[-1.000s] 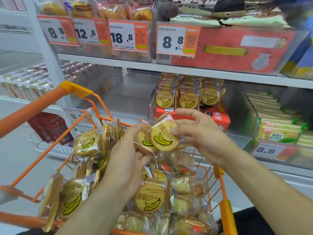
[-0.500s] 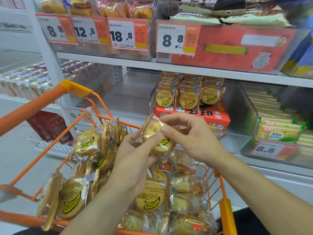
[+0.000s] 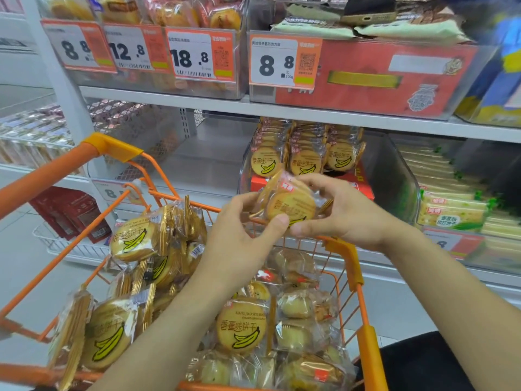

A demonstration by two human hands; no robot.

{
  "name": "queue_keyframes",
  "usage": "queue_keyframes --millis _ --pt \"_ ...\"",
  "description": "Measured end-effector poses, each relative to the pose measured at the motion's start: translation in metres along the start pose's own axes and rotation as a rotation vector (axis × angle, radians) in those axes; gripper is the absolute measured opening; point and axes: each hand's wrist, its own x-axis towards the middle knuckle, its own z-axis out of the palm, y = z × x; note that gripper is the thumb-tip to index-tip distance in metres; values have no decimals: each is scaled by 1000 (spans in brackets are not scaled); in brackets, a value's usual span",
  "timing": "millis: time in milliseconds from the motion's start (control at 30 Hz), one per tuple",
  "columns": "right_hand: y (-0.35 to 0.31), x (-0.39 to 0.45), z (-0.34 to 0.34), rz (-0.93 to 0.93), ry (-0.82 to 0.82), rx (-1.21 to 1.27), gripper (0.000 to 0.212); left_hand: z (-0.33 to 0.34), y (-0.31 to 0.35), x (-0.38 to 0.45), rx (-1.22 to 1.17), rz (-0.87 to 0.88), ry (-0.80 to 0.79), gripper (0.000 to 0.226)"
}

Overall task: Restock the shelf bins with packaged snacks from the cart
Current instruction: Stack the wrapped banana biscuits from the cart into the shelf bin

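Down on the left, the orange cart (image 3: 112, 148) is full of banana cookie packs (image 3: 132, 241), piled near the person. Moving right, the left hand (image 3: 239, 238) and the right hand (image 3: 346, 213) are close together above the far rim of the cart. Both pinch one small stack of cookie packs (image 3: 290, 201) between thumbs and fingers, one hand on each side. The round faces of the stack point back at the person, a bit tilted. Just past the hands, farther away and a little higher, sits the clear shelf bin (image 3: 386, 170) with rows of the same cookies (image 3: 304, 162) standing up. So the stack likely has to go forward and up. The right hand is a little nearer to the bin.
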Motion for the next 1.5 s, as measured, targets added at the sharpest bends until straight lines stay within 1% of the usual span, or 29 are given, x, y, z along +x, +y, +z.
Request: queue_keyframes --millis 33,67,100,167,233,300,367,467,533,600,633,700,733,833,967,1033,1100,1133,1167,1200,1233,1267,1300,1333,1433,1500 --pt "6 1 -10 24 43 -42 65 3 -2 5 146 25 -31 60" --pt "13 3 -20 53 92 -82 66 6 -4 10 296 57 -79 65" --pt "22 5 -30 87 152 -131 68 11 -6 13 457 96 -149 66" --pt "40 9 -48 174 292 -245 69 22 -11 15 712 175 -335 57" --pt "57 16 -64 274 460 -289 76 32 -15 12 841 202 -488 48" --pt "72 27 -76 358 624 -217 89 38 -17 10 923 229 -522 45" --pt "84 38 -82 414 744 -117 93 40 -18 11 956 245 -513 46" --pt "100 52 -85 440 828 24 86 39 -19 16 969 270 -521 49" --pt "108 60 -83 437 841 91 66 40 -20 18 972 285 -523 49" --pt "111 69 -79 462 910 133 37 40 -21 20 968 295 -514 50" --pt "114 74 -77 472 950 134 26 41 -22 20 963 298 -510 50" --pt "111 80 -69 481 959 69 13 42 -23 21 957 294 -508 48" --pt "108 83 -65 476 939 38 10 44 -22 21 955 289 -507 48" --pt "104 87 -53 428 843 12 19 47 -23 18 960 275 -514 48" --pt "99 86 -49 421 779 -37 18 49 -23 15 954 263 -512 48" --pt "93 82 -47 414 798 -21 25 49 -23 14 950 263 -512 48" --pt "88 76 -45 387 871 -86 49 49 -24 13 943 260 -516 47" --pt "85 72 -43 339 918 -149 61 49 -23 12 943 260 -519 47" --pt "80 68 -40 245 963 -210 64 48 -23 12 942 260 -525 47" --pt "71 63 -34 112 983 -260 57 47 -23 12 934 257 -533 47" --pt "61 58 -29 -26 966 -297 43 45 -22 13 916 251 -543 47" --pt "50 54 -22 -141 905 -321 28 42 -21 14 886 241 -548 47" --pt "43 49 -14 -222 807 -324 18 38 -21 17 851 231 -544 47" --pt "36 43 -5 -263 690 -317 16 33 -21 19 815 225 -525 45" --pt "24 25 18 -216 267 -304 17 13 -19 24 812 279 -374 34" --pt "23 16 29 -175 40 -303 16 -4 -17 24 892 254 -336 30"
